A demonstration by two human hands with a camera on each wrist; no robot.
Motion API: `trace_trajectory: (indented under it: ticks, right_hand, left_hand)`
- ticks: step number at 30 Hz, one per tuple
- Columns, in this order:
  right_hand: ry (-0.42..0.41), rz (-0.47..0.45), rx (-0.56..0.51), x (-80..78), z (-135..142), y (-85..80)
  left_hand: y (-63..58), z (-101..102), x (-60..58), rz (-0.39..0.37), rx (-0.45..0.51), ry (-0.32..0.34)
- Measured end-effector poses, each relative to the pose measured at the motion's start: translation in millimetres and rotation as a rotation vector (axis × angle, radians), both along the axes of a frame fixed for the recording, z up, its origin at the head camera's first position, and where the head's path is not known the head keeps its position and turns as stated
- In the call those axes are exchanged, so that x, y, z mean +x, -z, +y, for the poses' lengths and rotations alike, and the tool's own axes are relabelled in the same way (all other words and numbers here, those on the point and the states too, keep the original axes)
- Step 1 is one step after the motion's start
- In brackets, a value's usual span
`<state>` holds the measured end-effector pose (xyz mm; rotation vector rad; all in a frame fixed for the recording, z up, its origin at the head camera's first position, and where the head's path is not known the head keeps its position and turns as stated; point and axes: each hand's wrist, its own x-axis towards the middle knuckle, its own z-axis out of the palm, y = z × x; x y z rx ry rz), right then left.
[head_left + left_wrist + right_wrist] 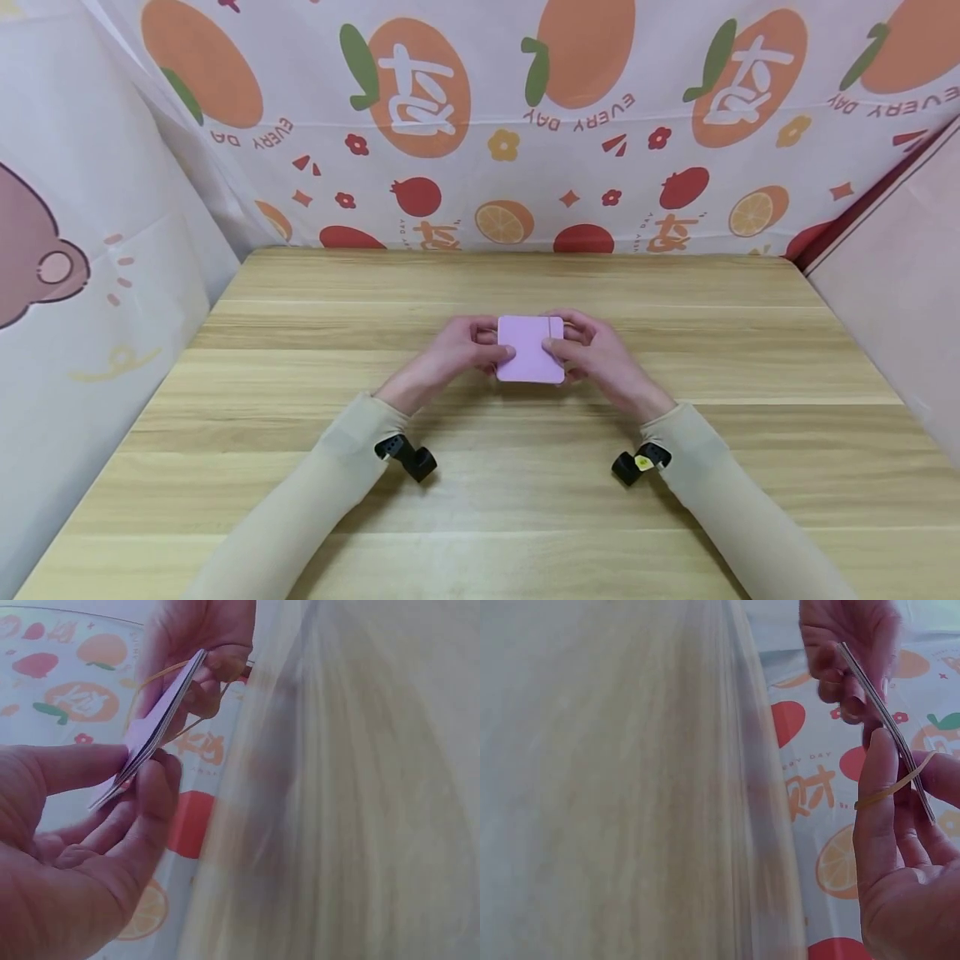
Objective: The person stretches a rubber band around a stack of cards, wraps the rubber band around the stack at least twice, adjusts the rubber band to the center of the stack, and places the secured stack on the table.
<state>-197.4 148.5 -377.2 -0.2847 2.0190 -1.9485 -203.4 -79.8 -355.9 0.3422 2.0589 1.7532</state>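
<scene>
I have my left hand (465, 343) pinching one side of a lilac pad (528, 350), the thumb laid on its face and the other fingers curled behind it. My right hand (597, 352) grasps the opposite side in much the same way, thumb in front, fingers tucked at the back. So the pad sits squarely between my two hands, held up over the table, rounded corners showing, its face turned towards my head. Seen edge-on from my wrists it is thin, with light and dark layers along the edge and a slight bend. A thin tan elastic band (889, 793) crosses my right fingers and reaches the pad; from above it makes a narrow line down the face, near the right side. Further back, my cuffs are pale beige, the left sleeve (307, 492) and right sleeve (738, 508) slanting in from the bottom. A black camera (408, 457) sticks out at my left wrist, and a second camera (628, 468), with a yellow sticker, at my right. Under everything spreads the wood-grain table (510, 508). Past its far edge hangs a white cloth (480, 179) printed with oranges, red fruit and flowers, and to my left another cloth (150, 250) carries a pinkish cartoon figure.
</scene>
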Motion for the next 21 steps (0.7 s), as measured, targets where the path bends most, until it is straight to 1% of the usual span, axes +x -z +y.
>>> trace_trajectory:
  ticks: [3, 7, 11, 15, 18, 21]
  right_hand:
    - [0.009, 0.004, 0.004, -0.2, 1.2, 0.7]
    - [0.014, 0.004, -0.001, -1.4, 2.0, 1.6]
    - [0.024, -0.004, -0.037, -1.6, 1.5, 0.7]
    - [0.04, -0.019, -0.073, -1.1, 1.0, -0.6]
    - [0.049, -0.035, -0.083, -1.2, 0.6, 0.1]
    - [0.048, -0.045, -0.087, -1.7, -0.4, 1.9]
  left_hand:
    - [4.5, 1.2, 0.0, -0.048, 0.017, 0.005]
    - [8.8, 3.2, -0.5, -0.086, 0.072, -0.029]
    - [10.6, 4.6, -0.5, -0.115, 0.127, -0.091]
    - [10.4, 5.0, -0.5, -0.148, 0.171, -0.168]
    - [9.4, 5.3, -0.4, -0.158, 0.179, -0.202]
    - [8.4, 5.5, -0.7, -0.15, 0.171, -0.233]
